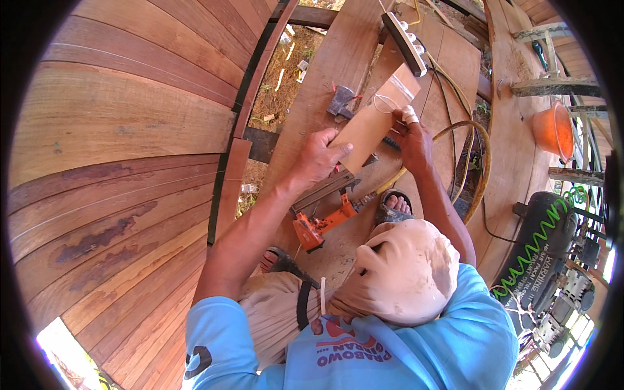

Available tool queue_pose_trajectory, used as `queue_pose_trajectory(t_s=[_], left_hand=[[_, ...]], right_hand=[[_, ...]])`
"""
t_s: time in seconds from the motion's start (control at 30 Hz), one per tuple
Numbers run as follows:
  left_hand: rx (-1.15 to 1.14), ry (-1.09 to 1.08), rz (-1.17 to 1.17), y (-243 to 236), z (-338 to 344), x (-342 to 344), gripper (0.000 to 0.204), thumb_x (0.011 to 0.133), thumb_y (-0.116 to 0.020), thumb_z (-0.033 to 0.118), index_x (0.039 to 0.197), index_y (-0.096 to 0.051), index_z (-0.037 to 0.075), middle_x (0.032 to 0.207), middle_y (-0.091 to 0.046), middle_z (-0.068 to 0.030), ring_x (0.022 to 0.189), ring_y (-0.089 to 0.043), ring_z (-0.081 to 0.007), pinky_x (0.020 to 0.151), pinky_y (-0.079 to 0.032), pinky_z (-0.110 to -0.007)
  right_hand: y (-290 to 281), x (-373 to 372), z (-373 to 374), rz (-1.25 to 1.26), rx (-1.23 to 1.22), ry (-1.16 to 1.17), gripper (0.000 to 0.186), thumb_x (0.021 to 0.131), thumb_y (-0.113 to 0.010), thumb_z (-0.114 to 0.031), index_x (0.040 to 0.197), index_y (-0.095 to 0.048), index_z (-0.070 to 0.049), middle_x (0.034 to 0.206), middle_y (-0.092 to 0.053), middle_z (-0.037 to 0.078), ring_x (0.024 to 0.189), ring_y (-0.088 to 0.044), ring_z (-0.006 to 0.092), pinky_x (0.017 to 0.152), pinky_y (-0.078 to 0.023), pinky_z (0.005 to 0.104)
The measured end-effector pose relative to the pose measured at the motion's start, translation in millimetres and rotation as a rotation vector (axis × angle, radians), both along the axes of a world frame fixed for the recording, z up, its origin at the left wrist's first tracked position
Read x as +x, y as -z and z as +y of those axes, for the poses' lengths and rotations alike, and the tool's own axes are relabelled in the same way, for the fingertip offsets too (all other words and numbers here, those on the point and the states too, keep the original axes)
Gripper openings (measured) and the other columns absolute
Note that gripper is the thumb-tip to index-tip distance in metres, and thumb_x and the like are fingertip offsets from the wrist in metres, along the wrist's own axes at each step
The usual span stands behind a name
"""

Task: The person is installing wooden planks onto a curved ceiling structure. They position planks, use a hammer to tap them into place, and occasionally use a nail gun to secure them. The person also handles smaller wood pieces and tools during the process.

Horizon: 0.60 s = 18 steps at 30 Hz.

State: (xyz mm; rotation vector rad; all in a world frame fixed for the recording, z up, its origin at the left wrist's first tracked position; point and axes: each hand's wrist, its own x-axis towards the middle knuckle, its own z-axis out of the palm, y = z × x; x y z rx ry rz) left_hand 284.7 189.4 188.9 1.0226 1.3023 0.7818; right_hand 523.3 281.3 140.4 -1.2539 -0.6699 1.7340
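My left hand (323, 155) is closed around the lower left edge of a short, flat wooden board (374, 123), which is held tilted above the plank floor. At the board's right edge, the fingers of my right hand (414, 140) are pinched together. One of them has a white wrapping on it. A thin white string (385, 102) loops over the board's face and runs to these fingers. Below the board, an orange nail gun (318, 227) lies near my feet. Beyond my left hand is a dark grey block-shaped tool part (341, 103) with red bits.
A wall of wooden planks (130, 136) rises on the left. A power strip (404, 44) lies at the far end, with a yellow hose (484, 140) and cables curving down. On the right are an orange bucket (553, 131) and a black compressor tank (539, 240) with a green coiled hose (534, 237).
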Motion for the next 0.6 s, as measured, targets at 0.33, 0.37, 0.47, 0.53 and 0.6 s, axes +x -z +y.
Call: queue_pose_trajectory(t_s=[0.33, 0.37, 0.47, 0.53, 0.6], left_hand=[[0.189, -0.063, 0.176, -96.1, 16.9, -69.9, 0.021, 0.096, -0.071, 0.021, 0.102, -0.072, 0.002, 0.088, -0.068, 0.0017, 0.080, -0.058, -0.0042, 0.071, -0.048, -0.024], [0.204, -0.071, 0.207, -104.9, 16.3, -74.5, 0.021, 0.096, -0.071, 0.022, 0.101, -0.072, 0.001, 0.087, -0.067, 0.0023, 0.080, -0.057, -0.0040, 0.071, -0.048, -0.023], [0.297, -0.061, 0.283, -119.4, 19.6, -82.9, 0.023, 0.098, -0.070, 0.024, 0.100, -0.071, 0.001, 0.084, -0.064, 0.0040, 0.079, -0.054, -0.0028, 0.070, -0.045, -0.022], [0.346, -0.070, 0.302, -132.0, 22.4, -79.0, 0.025, 0.098, -0.070, 0.025, 0.097, -0.070, 0.001, 0.080, -0.060, 0.0057, 0.076, -0.050, -0.0024, 0.066, -0.043, -0.022], [0.432, -0.094, 0.281, -146.5, 22.4, -70.8, 0.027, 0.098, -0.070, 0.027, 0.091, -0.070, 0.001, 0.073, -0.053, 0.0084, 0.070, -0.042, -0.0018, 0.060, -0.039, -0.023]], right_hand=[[-7.5, 19.4, 2.5, -0.689, 0.480, -0.304, 0.026, 0.099, -0.062, -0.017, 0.118, -0.068, -0.001, 0.101, -0.072, 0.005, 0.091, -0.067, 0.0159, 0.085, -0.054, 0.0303], [-23.7, 10.7, 1.6, -0.718, 0.608, -0.315, 0.027, 0.098, -0.062, -0.015, 0.120, -0.067, -0.001, 0.104, -0.072, 0.006, 0.095, -0.068, 0.0173, 0.089, -0.053, 0.0315], [-79.6, -41.7, -10.6, -0.461, 0.835, -0.431, 0.042, 0.093, -0.071, -0.024, 0.130, -0.064, -0.006, 0.125, -0.066, 0.012, 0.114, -0.063, 0.0196, 0.097, -0.051, 0.0341], [-86.7, -66.4, -13.7, -0.312, 0.908, -0.556, 0.056, 0.088, -0.078, -0.035, 0.132, -0.061, -0.004, 0.121, -0.067, 0.010, 0.112, -0.063, 0.0200, 0.097, -0.051, 0.0340], [-98.4, -81.7, -19.7, -0.177, 0.789, -0.689, 0.062, 0.086, -0.081, -0.040, 0.131, -0.062, -0.003, 0.113, -0.069, 0.008, 0.103, -0.065, 0.0177, 0.091, -0.052, 0.0329]])
